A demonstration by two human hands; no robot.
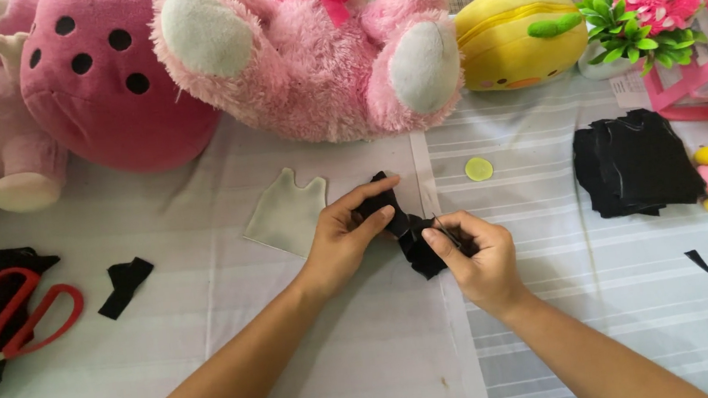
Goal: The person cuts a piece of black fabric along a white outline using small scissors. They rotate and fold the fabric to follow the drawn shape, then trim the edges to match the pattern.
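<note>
Left hand: the left hand [347, 236] pinches the upper end of a small black fabric piece [402, 227], thumb on top, fingers curled and pressed against the cloth
Right hand: the right hand [479, 256] is closed on the lower end of the same piece, thumb and forefinger pressed together; a thin needle-like thing seems to stand at the fingertips, too fine to be sure
Black fabric piece: held just above the white striped tablecloth [556, 318], between the two hands, near the middle of the table; its lower part is covered by the right hand's fingers
Paper pattern: a pale garment-shaped pattern [286, 216] lies flat just left of the left hand, one edge hidden under it
Yellow disc: a small round yellow-green disc [478, 169] lies above the right hand, apart from it
Stack: a pile of black fabric cut-outs [634, 163] sits to the right, well apart
Scissors: red-handled scissors [11, 317] rest at the far left on black cloth, blades cut off by the edge
Scrap: a black fabric scrap [124, 285] lies beside the scissors
Back row: pink teddy bear [313, 47] and yellow plush toy [520, 34], both cut off at the top
</note>
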